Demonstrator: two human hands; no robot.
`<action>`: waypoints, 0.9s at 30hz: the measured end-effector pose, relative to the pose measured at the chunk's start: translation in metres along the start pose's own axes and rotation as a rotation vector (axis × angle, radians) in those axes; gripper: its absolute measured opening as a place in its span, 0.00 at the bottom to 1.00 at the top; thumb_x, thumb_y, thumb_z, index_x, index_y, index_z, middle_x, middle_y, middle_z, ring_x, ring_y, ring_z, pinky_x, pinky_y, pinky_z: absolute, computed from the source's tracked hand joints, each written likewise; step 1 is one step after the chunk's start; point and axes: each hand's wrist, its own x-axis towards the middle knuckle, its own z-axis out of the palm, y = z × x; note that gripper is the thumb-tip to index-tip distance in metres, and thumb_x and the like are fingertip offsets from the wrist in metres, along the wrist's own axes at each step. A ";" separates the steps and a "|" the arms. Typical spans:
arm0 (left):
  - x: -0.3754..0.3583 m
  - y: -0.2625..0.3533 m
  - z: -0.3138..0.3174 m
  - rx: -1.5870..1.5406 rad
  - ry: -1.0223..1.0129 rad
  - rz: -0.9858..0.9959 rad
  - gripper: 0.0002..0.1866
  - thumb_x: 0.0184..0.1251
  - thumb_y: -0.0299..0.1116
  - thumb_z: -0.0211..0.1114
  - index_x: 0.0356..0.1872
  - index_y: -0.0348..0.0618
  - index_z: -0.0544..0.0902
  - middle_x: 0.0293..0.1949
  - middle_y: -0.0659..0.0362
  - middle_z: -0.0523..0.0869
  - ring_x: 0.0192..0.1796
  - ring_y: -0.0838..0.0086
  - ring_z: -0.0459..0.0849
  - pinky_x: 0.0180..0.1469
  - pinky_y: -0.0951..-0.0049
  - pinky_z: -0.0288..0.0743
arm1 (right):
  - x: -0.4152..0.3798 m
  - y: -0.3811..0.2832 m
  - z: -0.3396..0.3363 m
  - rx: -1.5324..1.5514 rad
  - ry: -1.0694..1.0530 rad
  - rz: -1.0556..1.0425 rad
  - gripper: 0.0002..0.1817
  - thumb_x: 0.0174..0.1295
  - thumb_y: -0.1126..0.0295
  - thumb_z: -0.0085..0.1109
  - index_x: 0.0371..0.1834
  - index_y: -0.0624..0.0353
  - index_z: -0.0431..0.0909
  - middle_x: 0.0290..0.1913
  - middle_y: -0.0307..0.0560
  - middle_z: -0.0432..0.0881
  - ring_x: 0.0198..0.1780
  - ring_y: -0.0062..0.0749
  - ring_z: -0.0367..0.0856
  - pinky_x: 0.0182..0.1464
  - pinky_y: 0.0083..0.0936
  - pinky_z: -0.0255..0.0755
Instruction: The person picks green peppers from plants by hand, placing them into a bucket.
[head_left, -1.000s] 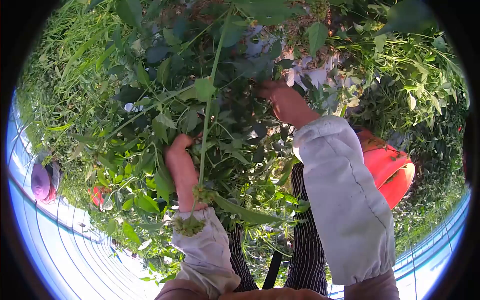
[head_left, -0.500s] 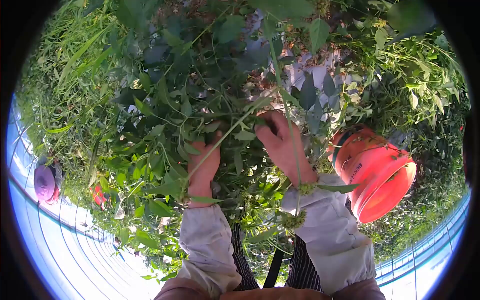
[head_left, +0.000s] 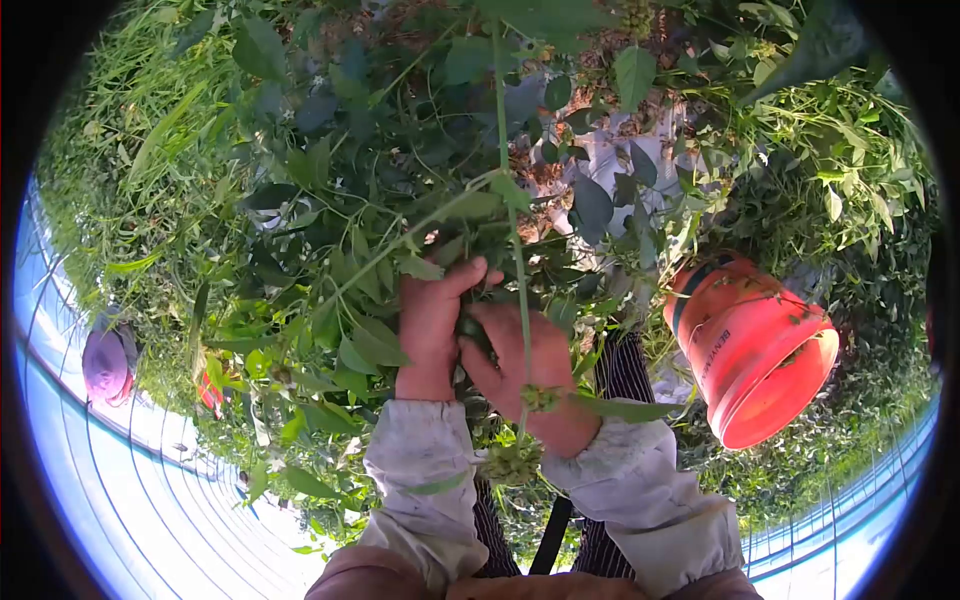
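Observation:
Among dense green plants (head_left: 375, 340), both my hands are close together in front of me. My left hand (head_left: 430, 325) is upright with its thumb bent over to the right; leaves hide most of its fingers, and what they grip does not show. Just right of it, my right hand (head_left: 530, 365) is curled, thumb and fingers closing around something dark green (head_left: 478, 335) that I cannot make out. A long green stem (head_left: 517, 270) crosses in front of my right hand, with a greenish flower cluster (head_left: 512, 464) hanging near my wrist.
A red bucket (head_left: 735, 350), tilted with its mouth facing me, is to the right among foliage. Whitish ground sheeting (head_left: 625, 150) with dry litter shows ahead. At far left are a purple hat-like shape (head_left: 108, 365) and a small red object (head_left: 210, 392).
My right hand has come down and left, next to my left hand. My left hand has shifted slightly right. The crossing stem and flower clusters have swung left.

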 end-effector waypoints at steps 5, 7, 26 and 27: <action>-0.002 0.003 -0.003 0.103 0.032 0.097 0.14 0.59 0.21 0.67 0.47 0.34 0.78 0.35 0.57 0.84 0.33 0.70 0.84 0.37 0.70 0.78 | 0.012 0.021 -0.033 0.793 0.214 0.200 0.12 0.51 0.78 0.60 0.39 0.62 0.71 0.32 0.47 0.77 0.32 0.39 0.78 0.39 0.35 0.74; -0.002 0.004 -0.004 0.062 0.015 0.098 0.15 0.59 0.19 0.65 0.48 0.36 0.78 0.35 0.56 0.84 0.29 0.72 0.80 0.36 0.70 0.77 | 0.053 0.029 -0.074 1.329 0.216 0.499 0.10 0.54 0.79 0.58 0.38 0.60 0.70 0.30 0.41 0.72 0.31 0.30 0.73 0.39 0.31 0.72; 0.000 0.005 -0.014 0.202 0.188 0.144 0.07 0.57 0.27 0.57 0.22 0.38 0.79 0.22 0.60 0.78 0.28 0.77 0.72 0.36 0.75 0.62 | 0.051 0.100 -0.073 -0.375 -0.226 0.035 0.42 0.42 0.72 0.75 0.66 0.46 0.68 0.44 0.50 0.78 0.44 0.49 0.81 0.43 0.40 0.76; -0.005 0.012 -0.004 0.255 0.230 0.139 0.11 0.56 0.28 0.55 0.15 0.40 0.74 0.20 0.60 0.75 0.27 0.77 0.70 0.34 0.75 0.59 | 0.047 0.123 -0.061 -0.029 -0.081 0.119 0.48 0.40 0.73 0.76 0.69 0.48 0.62 0.44 0.50 0.77 0.43 0.49 0.81 0.42 0.41 0.76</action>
